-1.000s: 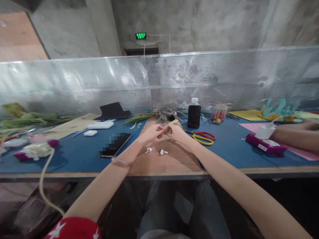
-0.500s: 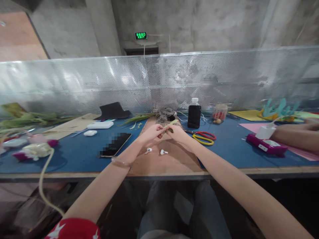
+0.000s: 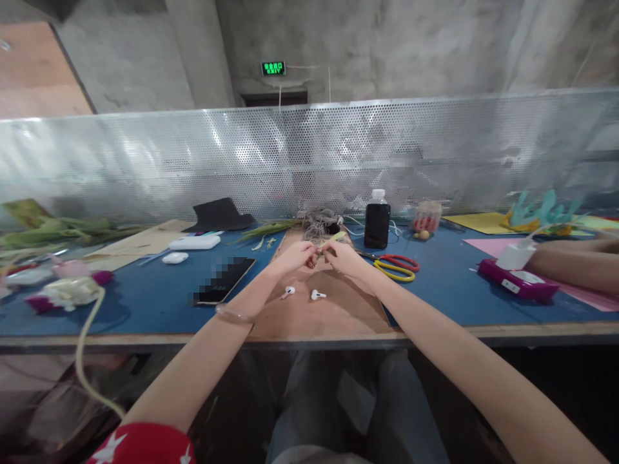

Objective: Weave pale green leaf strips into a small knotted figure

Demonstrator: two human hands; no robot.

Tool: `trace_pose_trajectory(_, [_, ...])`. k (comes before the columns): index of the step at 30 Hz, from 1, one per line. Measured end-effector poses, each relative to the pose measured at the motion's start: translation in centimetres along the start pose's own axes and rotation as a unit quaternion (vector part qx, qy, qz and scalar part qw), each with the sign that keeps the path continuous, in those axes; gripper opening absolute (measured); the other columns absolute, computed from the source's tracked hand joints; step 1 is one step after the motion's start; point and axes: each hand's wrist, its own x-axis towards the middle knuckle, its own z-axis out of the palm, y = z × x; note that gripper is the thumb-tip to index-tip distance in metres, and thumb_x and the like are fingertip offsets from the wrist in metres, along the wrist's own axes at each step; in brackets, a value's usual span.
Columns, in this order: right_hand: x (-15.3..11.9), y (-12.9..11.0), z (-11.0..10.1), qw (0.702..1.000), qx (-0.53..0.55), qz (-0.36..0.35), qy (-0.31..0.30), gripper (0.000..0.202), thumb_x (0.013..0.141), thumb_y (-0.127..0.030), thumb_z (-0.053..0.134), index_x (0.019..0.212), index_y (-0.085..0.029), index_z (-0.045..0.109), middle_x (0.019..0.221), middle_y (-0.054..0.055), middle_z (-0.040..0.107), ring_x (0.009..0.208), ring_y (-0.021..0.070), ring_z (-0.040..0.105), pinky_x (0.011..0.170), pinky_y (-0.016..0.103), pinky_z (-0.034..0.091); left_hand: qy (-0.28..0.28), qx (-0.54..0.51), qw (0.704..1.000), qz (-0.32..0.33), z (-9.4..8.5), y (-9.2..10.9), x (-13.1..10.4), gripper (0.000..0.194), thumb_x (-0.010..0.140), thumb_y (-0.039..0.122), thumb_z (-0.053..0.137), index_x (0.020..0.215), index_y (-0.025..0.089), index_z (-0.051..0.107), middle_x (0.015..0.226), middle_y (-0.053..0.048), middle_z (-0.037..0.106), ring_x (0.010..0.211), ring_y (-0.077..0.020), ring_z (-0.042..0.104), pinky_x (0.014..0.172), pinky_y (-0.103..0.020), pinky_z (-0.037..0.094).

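Note:
My left hand (image 3: 300, 255) and my right hand (image 3: 340, 256) meet over the bare wooden strip (image 3: 333, 316), fingers pinched close together. Between them is a thin pale green strip of leaf (image 3: 333, 239), its free end pointing up and to the right. Both hands appear closed on it, though the fingertips hide most of the gripped part. Below my hands, two white earbuds (image 3: 318, 295) lie on the wood. A tangle of grey cord (image 3: 320, 223) sits just behind my fingers. To the right of my right hand lie scissors (image 3: 397, 267) with red and yellow handles.
A smartphone (image 3: 225, 281) lies left of my left forearm. Another phone (image 3: 377, 226) stands upright against a bottle. Purple power strips are at both sides, the right one (image 3: 515, 282) beside another person's arm (image 3: 575, 264). A perforated metal screen (image 3: 193, 167) borders the back.
My fingers have shifted slightly around the leaf strip, with the fingertips a little further apart. Everything else on the table stays in place.

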Motion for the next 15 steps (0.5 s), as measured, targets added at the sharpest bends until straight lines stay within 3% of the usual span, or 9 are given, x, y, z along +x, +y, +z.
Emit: trace_pose_trajectory(15, [-0.13,0.09,-0.19,0.999,-0.028,-0.02,-0.015,0.021,0.087,-0.029,0.047,0.096,-0.012,0.056,0.087,0.003,0.059,0.073,0.0121,0.058,0.066,0.03,0.049,-0.03,0.024,0.999,0.02,-0.07,-0.02,-0.16,0.022,0.086,0.031,0.047,0.09,0.011,0.055,0.073,0.0,0.057,0.057,-0.009,0.054,0.055,-0.025,0.048])
